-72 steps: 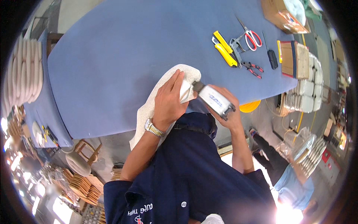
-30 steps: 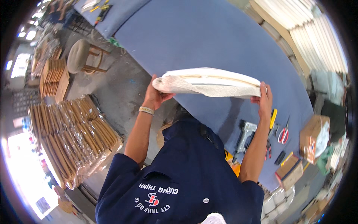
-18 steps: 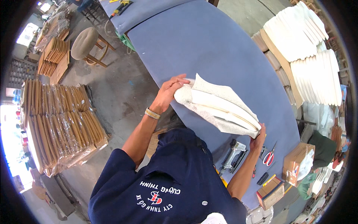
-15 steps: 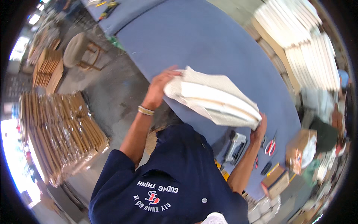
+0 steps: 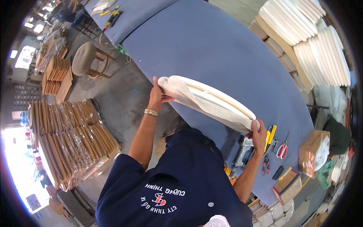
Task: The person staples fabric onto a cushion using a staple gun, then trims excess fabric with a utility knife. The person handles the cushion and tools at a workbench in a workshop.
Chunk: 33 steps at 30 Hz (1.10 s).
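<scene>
Brown panels (image 5: 73,142): were packed in rows under clear plastic on the floor, well apart from the table (image 5: 211,45).
Stool (image 5: 84,58): stood past the table's near edge, with a padded seat and wooden legs.
Left hand (image 5: 155,98): gripped the left end of the pad (image 5: 217,100), thumb at the outer end, fingers curled under the near side; a metal band circled the wrist.
Pad: was held raised and slanting down to the right, across the table's near edge; pale fabric lay over its near side, with a white strip showing along the far side.
Staple gun (image 5: 242,153): lay near the table's near edge, partly behind the right forearm.
Right hand (image 5: 258,135): pinched the pad's right end between thumb and fingers.
Pliers (image 5: 266,165), yellow tools (image 5: 271,135), screwdriver (image 5: 278,172), scissors (image 5: 282,150): lay loosely grouped toward the table's right end.
Small box (image 5: 287,185), carton (image 5: 310,155): sat at the table's right-hand edge.
White slabs (image 5: 323,56): were stacked beyond the far edge.
</scene>
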Each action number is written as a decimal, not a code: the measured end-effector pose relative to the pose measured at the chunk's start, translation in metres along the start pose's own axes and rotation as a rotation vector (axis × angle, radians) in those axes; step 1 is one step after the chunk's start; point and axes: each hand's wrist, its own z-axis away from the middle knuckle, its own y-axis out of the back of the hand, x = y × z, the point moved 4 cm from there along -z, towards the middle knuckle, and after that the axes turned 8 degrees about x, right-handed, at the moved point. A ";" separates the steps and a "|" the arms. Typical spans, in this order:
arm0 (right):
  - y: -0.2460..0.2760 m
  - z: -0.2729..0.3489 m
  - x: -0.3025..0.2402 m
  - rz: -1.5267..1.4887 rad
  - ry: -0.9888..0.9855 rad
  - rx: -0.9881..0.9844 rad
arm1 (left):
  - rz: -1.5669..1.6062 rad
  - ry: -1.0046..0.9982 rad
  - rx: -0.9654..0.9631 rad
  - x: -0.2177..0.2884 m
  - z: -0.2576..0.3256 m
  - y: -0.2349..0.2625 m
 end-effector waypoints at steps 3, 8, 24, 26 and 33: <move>0.002 0.014 -0.005 0.081 0.020 -0.109 | -0.093 -0.103 0.008 0.019 -0.003 -0.003; -0.039 0.075 -0.025 0.154 0.105 -0.149 | -0.464 -0.614 0.136 0.147 -0.004 -0.081; -0.062 0.071 0.086 -0.073 -0.224 -0.131 | -0.742 -1.056 0.549 -0.051 0.012 -0.020; -0.060 0.065 0.096 -0.084 -0.304 -0.153 | -0.466 -0.619 0.369 -0.080 -0.019 0.019; -0.109 0.020 0.064 0.169 -0.089 -0.370 | 0.130 0.058 0.022 -0.099 0.000 -0.001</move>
